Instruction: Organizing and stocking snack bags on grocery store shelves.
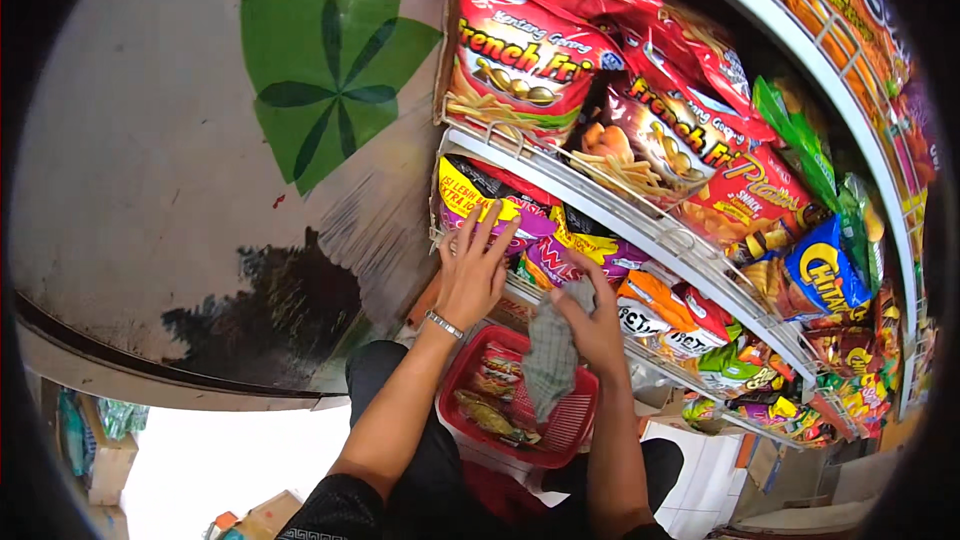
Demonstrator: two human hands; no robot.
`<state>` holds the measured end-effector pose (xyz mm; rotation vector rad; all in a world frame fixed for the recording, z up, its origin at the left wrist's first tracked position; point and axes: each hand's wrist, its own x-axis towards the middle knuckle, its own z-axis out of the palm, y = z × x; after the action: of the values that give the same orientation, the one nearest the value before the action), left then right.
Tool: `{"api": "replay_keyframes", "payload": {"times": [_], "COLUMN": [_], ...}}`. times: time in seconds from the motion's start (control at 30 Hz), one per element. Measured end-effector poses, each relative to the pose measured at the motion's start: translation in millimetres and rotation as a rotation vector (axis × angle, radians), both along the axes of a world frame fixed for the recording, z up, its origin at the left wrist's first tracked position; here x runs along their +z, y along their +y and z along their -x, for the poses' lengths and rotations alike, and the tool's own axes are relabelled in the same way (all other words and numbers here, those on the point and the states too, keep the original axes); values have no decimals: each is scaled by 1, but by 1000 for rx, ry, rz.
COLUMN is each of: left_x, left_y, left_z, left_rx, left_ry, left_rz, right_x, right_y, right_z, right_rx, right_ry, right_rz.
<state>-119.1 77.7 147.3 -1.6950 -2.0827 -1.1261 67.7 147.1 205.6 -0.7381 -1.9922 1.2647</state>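
left hand [468, 275]: fingers spread on purple bag [474, 190], seemingly steadying it | right hand [597, 328]: fingers pinched on cloth [548, 360], hanging loose | basket [578, 428]: at knees, likely for reach

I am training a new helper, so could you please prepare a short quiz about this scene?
1. Which hand holds the checked cloth?
2. True or false: the red basket contains snack packets.
3. The fingers of the left hand are at: A) a blue bag; B) a purple-and-yellow bag; C) a green bag?

Key: 1. The right hand. 2. True. 3. B.
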Motion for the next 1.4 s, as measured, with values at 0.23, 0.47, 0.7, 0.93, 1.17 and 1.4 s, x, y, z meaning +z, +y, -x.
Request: {"api": "replay_keyframes", "payload": {"times": [0.23, 0.47, 0.7, 0.93, 1.17, 1.4], "left_x": [-1, -2, -8, -4, -5, 34], "left_y": [-1, -3, 1, 1, 13, 33], "left_z": [0, 1, 1, 2, 5, 5], "left_rx": [-36, -43, -41, -65, -138, -318], "left_ry": [-40, -67, -53, -102, -689, -1535], "left_rz": [-7, 8, -4, -17, -215, -395], "right_x": [0, 6, 8, 4, 1, 2], "right_y": [36, 34, 20, 21, 30, 26], "right_z": [54, 64, 56, 33, 12, 5], "right_rx": [33, -1, -1, -12, -23, -42], "right_ry": [-18, -146, -76, -51, -8, -95], "right_rz": [-125, -272, -267, -399, -350, -414]}}
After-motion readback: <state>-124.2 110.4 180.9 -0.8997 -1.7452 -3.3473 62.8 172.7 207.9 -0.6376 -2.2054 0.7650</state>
